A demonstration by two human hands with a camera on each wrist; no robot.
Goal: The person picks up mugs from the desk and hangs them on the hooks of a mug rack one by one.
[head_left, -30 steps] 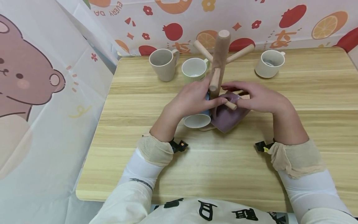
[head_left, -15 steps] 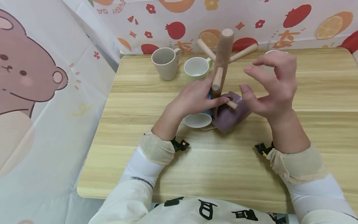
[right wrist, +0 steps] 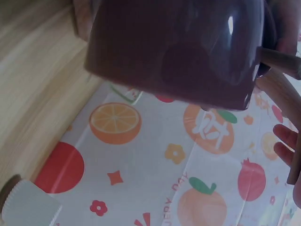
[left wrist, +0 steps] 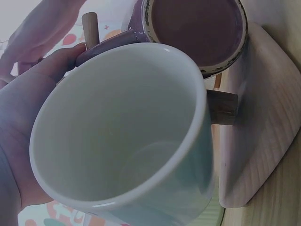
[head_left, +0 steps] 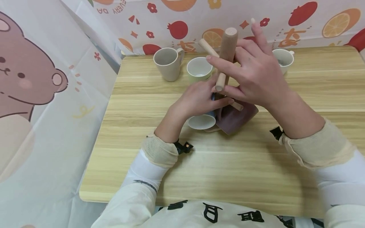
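Observation:
A wooden mug tree [head_left: 228, 47] stands mid-table with a purple mug [head_left: 235, 118] and a blue mug [head_left: 201, 122] on its lower pegs. The blue mug's white inside faces the left wrist camera. My left hand [head_left: 189, 99] grips the post low down, its thumb across a lower peg by the purple mug's handle. At the upper pegs, my right hand [head_left: 258, 74] is spread against the post. Its index finger crosses in front, its little finger points up, and other fingers go partly behind. The right wrist view has the purple mug [right wrist: 174, 52] close up.
At the back stand a beige mug [head_left: 168, 65], a pale green mug [head_left: 199, 68] and a small white cup [head_left: 283, 60], partly behind my right hand. A fruit-print cloth [head_left: 178, 19] hangs along the far edge of the wooden table [head_left: 137, 110].
My right hand has let go of the purple mug, lifted away to the right, then come back left and up to the post. The left hand has stayed in place.

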